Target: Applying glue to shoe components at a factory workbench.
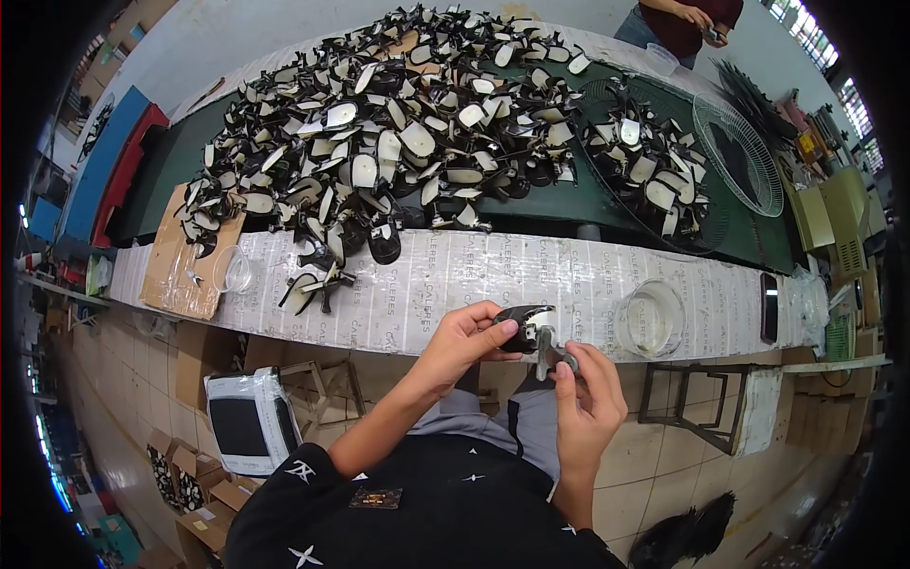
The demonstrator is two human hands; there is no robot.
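Note:
In front of my body, over the near edge of the table, my left hand (466, 343) grips a glossy black shoe heel (515, 327) with a pale seat side, thumb on top. My right hand (590, 391) is closed, its thumb and fingers pinching a small grey piece (547, 357) whose exact kind I cannot make out. That piece stands against or right beside the heel; whether they are joined is not visible. A large heap of similar black heels with cream oval seats (379, 156) covers the table beyond my hands.
A wire basket (706, 237) of heels stands to the right, a second wire basket (763, 190) beside it. Near my right hand are a clear plastic tub (650, 321) and a phone (769, 308). Cardboard (175, 270) and a clear cup (233, 269) lie left. Another person (682, 24) stands across.

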